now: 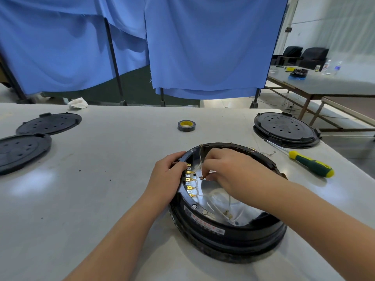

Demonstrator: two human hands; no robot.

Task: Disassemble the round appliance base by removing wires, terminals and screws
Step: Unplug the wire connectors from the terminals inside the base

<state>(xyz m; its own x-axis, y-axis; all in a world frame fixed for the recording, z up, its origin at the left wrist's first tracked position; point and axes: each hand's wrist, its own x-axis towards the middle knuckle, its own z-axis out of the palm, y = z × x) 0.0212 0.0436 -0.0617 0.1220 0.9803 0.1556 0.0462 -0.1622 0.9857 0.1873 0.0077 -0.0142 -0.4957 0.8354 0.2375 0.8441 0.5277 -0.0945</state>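
Observation:
The round black appliance base [227, 238] lies open on the grey table in front of me. A row of several gold terminals [189, 180] runs along its left inner edge, with thin white wires [215, 196] leading across the shiny inner plate. My left hand [166, 175] grips the base's left rim beside the terminals. My right hand [229, 171] reaches inside from the right, and its fingertips pinch a small wire end with a brown connector [201, 177]. A loose wire [200, 157] rises to the far rim.
A green and yellow screwdriver [310, 163] lies to the right of the base. Another closed round base [286, 129] sits at back right, a tape roll [186, 125] at back centre, two black round covers [48, 123] [20, 152] at left. Blue curtains hang behind.

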